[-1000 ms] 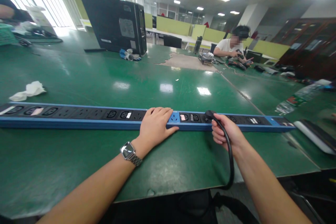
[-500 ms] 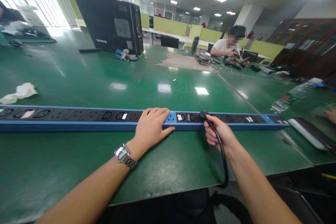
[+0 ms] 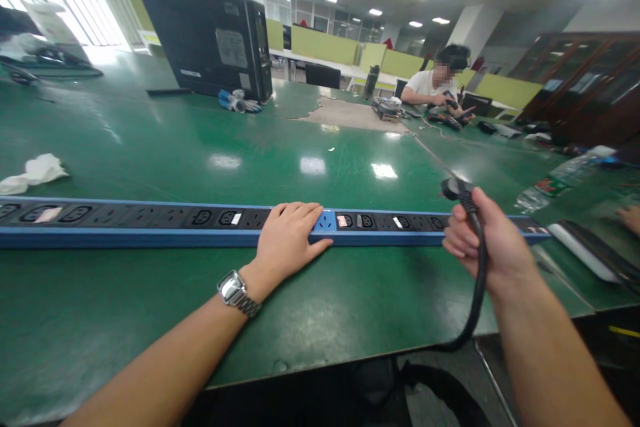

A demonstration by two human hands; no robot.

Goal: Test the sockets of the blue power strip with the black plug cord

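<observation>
A long blue and black power strip [image 3: 165,215], with rows of sockets, lies across the green table in front of me. My left hand [image 3: 287,230] presses on its middle, fingers over the top and far edge, thumb along the near side. In my right hand [image 3: 480,237], closed round its cable end, is a black power plug [image 3: 454,188]. The plug is raised above the strip's right part, apart from the sockets. Its thick black cable [image 3: 477,293] hangs in a curve past the table's front edge.
A black computer case [image 3: 220,43] stands at the back left, with gloves [image 3: 239,101] beside it. Crumpled tissue [image 3: 37,173] lies left, a plastic bottle [image 3: 560,180] right. Another person [image 3: 430,83] sits across the table; someone's hand [image 3: 629,217] shows at the right edge.
My right hand has pulled the plug away from the strip and lifted it up and to the right, uncovering sockets there. My left hand has stayed in place on the strip.
</observation>
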